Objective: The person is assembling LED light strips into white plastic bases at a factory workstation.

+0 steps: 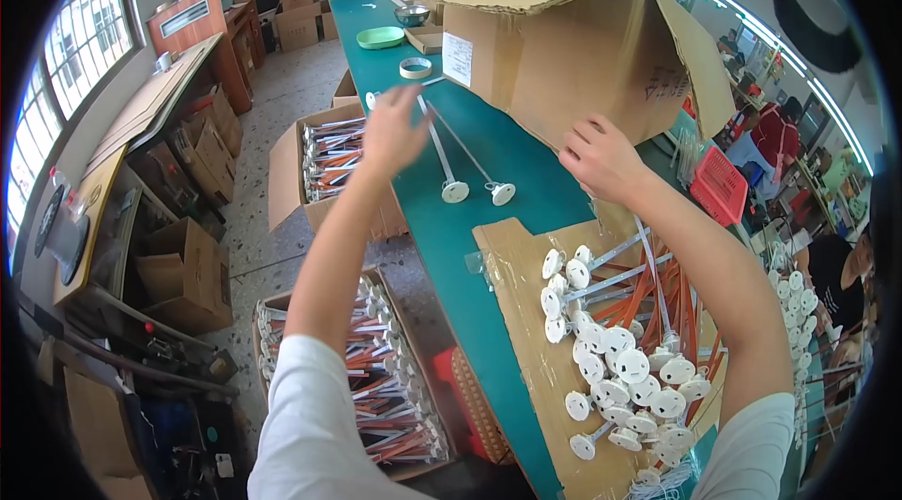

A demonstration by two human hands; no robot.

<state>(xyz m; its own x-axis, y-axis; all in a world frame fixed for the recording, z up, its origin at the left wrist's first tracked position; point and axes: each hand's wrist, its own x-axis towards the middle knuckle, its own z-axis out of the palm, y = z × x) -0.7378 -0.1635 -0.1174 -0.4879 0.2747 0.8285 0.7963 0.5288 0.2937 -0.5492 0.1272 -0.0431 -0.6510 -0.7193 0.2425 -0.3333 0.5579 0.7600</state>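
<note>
left hand [395, 132], blurred, near two thin pale rods with round white plastic heads [455, 192], mid green desk [442, 265]; grasp: cannot tell. right hand [603, 162]: fingers loosely curled, released, before large brown cardboard box [573, 68]. near right: heaped white disc-headed strips [631, 367] on flat brown cardboard sheet [526, 312].

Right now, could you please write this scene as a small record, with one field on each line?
Left hand: motion-blurred, beside two disc-ended rods; grip unclear
Right hand: fingers bent, close to the large carton; contact unclear
Surface: green table
Pile: white-disc rods on a cardboard sheet
Left of table: two open cartons with similar rods
Farther along table: tape roll, green tray
</note>
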